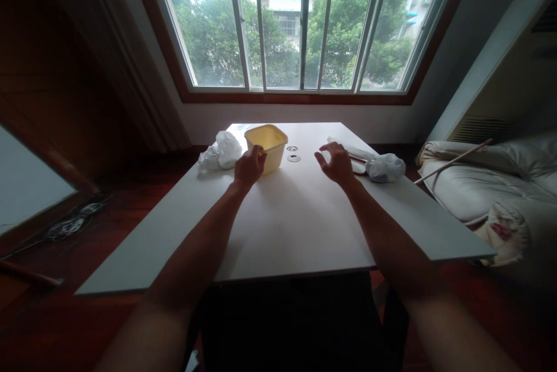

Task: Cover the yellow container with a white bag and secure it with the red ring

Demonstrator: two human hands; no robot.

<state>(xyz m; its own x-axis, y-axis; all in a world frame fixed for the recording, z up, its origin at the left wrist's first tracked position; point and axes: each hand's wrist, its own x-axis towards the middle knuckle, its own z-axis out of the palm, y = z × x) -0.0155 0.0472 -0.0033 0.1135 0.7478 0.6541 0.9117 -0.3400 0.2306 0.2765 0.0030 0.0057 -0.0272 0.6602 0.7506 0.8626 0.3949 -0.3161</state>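
One hand [249,169], left, holding yellow container [275,155].

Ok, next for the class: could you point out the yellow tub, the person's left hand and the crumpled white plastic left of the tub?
Yellow tub [275,156]: head view, outer wall.
Left hand [249,167]: head view, back of the hand.
Crumpled white plastic [228,150]: head view, its rounded bulge.

A window [303,29] spans the far side, trees [352,24] beyond it. At right, a stick [455,161] rests on a sofa [467,189]. Cables [72,224] lie at left.
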